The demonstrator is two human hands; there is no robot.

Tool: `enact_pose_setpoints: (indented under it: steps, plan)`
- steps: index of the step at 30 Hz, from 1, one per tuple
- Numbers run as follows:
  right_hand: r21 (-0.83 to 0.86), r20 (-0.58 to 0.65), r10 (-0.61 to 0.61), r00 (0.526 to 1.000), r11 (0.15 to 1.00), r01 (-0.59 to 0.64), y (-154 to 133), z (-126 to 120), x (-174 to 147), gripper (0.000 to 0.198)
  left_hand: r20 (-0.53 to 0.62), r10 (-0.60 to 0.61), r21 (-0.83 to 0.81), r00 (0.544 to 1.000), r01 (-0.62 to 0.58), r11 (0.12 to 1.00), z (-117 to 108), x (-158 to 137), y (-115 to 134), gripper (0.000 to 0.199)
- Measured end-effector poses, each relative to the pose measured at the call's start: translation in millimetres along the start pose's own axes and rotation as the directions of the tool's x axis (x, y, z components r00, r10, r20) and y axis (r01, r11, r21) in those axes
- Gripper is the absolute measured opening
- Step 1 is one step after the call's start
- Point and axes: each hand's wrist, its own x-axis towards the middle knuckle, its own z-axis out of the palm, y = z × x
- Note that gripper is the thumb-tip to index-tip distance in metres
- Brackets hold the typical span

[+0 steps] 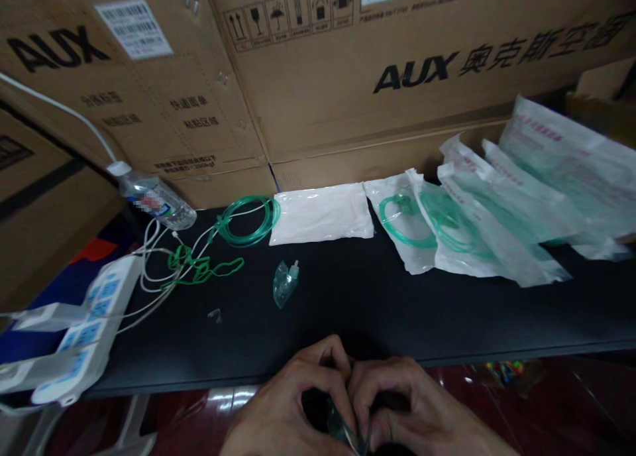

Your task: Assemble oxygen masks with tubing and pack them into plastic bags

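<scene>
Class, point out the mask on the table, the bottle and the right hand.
Mask (283, 286), head view: its cup.
Bottle (153, 203), head view: its label.
Right hand (421, 396), head view: its back.

1. Cardboard boxes (308, 105) up at 12: plain brown, with black lettering and little black pictograms.
2. Bottle (161, 201) at 9: clear, white cap, bluish label, part of it pixelated red and white.
3. Power strip (122, 270) around 8: white with light-blue patches.
4. Coiled tubing (248, 242), just in from 9: see-through green. The tangled strap (201, 270) at 8 is a brighter solid green.
5. Flat packet (322, 214), dead centre: shiny plain white.
6. Small mask (284, 287) at 7: clear sea-green, whitish nozzle.
7. Pouches (501, 227) at 3: milky white, faded reddish print, green showing through.
8. Tabletop (368, 310) at 6: plain black.
9. Held piece (338, 429), low at 6: clear, greyish-green.
</scene>
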Motion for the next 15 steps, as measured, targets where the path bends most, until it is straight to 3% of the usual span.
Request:
enact_pose_setpoints:
  steps: [3,5,8,12,15]
  plan:
    - [-0.063,-0.040,-0.019,0.999,0.998,0.016,-11.0,1.4,3.9,0.015,-0.073,-0.057,0.100,0.996,0.064,0.993,1.2,-1.8,4.9,0.019]
    - [-0.111,-0.062,-0.050,0.997,0.993,0.043,-16.8,3.1,7.1,0.014,-0.149,-0.048,0.237,0.988,0.083,0.968,3.2,-2.1,9.3,0.026]
    - [-0.112,-0.120,-0.084,0.989,0.991,0.071,-14.5,4.2,9.7,0.009,-0.211,0.118,0.410,0.970,-0.022,0.912,5.7,-1.4,15.9,0.031]
    - [0.047,-0.243,-0.034,0.969,0.998,0.047,5.9,3.7,7.8,0.055,-0.198,0.359,0.634,0.912,-0.161,0.757,5.2,-4.0,23.4,0.030]
    - [0.178,-0.237,0.034,0.971,0.984,0.009,19.6,7.0,2.6,0.063,-0.149,0.433,0.775,0.889,-0.167,0.609,3.0,-7.5,25.2,0.028]
